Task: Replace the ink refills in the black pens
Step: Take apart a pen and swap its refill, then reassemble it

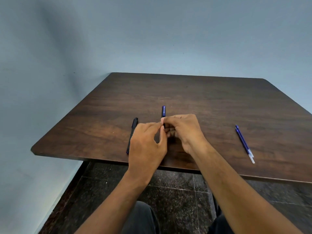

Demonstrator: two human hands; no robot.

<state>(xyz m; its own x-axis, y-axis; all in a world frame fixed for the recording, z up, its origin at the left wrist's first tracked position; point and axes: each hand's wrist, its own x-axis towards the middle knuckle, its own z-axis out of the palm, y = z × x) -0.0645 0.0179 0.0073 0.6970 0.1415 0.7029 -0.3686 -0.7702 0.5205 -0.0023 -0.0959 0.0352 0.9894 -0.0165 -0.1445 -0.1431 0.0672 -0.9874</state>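
A black pen with a blue cap end (pixel 163 112) sticks up from between my hands above the middle of the brown table (pixel 211 102). My right hand (pixel 182 130) grips its barrel with curled fingers. My left hand (pixel 146 144) pinches the pen's lower part with thumb and fingertips; that part is hidden. A second black pen (pixel 132 132) lies on the table just left of my left hand, partly covered by it. Two blue ink refills (pixel 244 143) lie side by side at the right, apart from both hands.
The table's near edge runs just under my wrists, with a dark speckled tile floor (pixel 177 186) and my knees below. A pale blue wall stands behind and to the left of the table.
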